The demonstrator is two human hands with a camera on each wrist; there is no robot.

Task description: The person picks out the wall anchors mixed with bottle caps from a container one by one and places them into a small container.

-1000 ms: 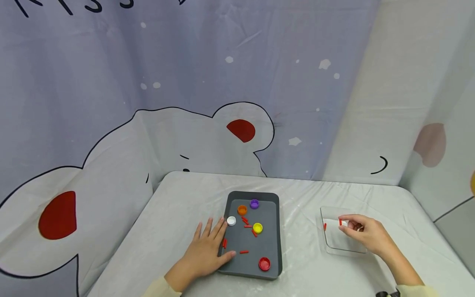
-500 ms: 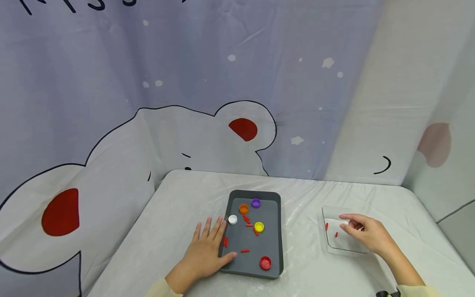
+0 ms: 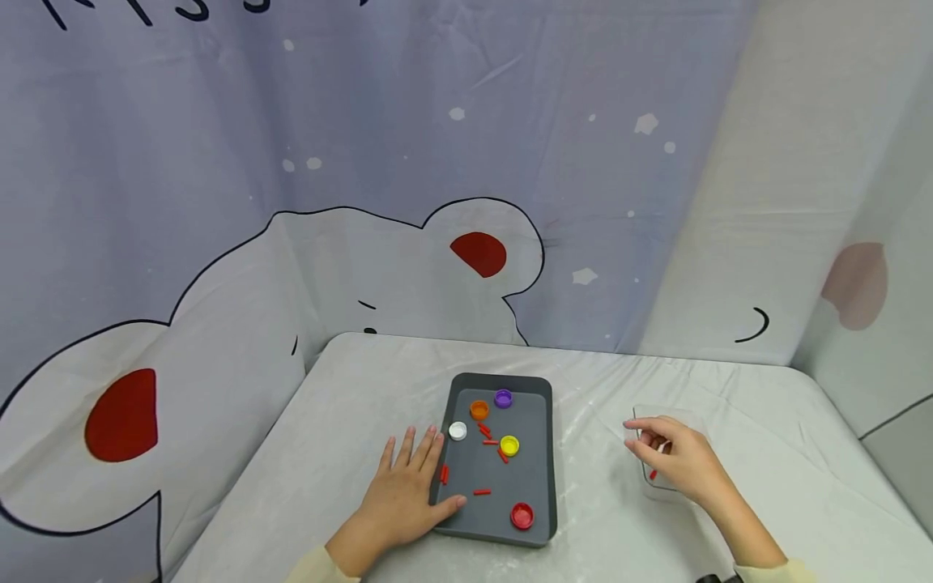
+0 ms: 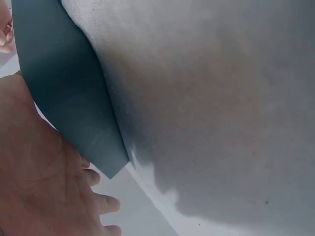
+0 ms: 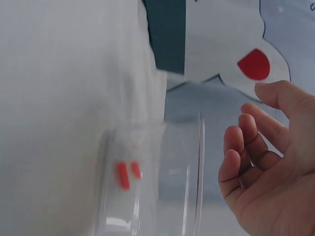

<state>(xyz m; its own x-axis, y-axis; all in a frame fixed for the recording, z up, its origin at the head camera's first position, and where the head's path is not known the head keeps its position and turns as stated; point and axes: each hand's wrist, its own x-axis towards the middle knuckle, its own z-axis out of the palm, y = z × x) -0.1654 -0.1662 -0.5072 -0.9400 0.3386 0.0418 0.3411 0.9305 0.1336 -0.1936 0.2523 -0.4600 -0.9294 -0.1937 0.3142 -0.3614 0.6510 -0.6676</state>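
Left hand: the left hand (image 3: 404, 498) lies fingers spread over the grey tray's (image 3: 535, 486) left edge.
Tray, near end: a red cap (image 3: 521, 516) at right; a red stick (image 3: 482, 492) left of it; more red sticks (image 3: 445, 474) along the left wall, beside the hand.
Right hand: over the clear box, the right hand (image 3: 678, 457) has its thumb and forefinger apart, other fingers loosely bent.
Clear box: right of the tray; the clear box (image 5: 194, 162) holds two red pieces (image 5: 123, 175), blurred.
Tray, middle to far: yellow cap (image 3: 509, 445), red sticks just left of it, white cap (image 3: 457, 431) by the left wall, orange cap (image 3: 479, 410), purple cap (image 3: 504, 398) farthest.
Room: white-covered bench (image 3: 590, 486) between tray and box, well apart; more beyond, up to its far edge.
Writing: black letters (image 3: 192, 10) on the far-left backdrop (image 3: 379, 105), cut off at the top.
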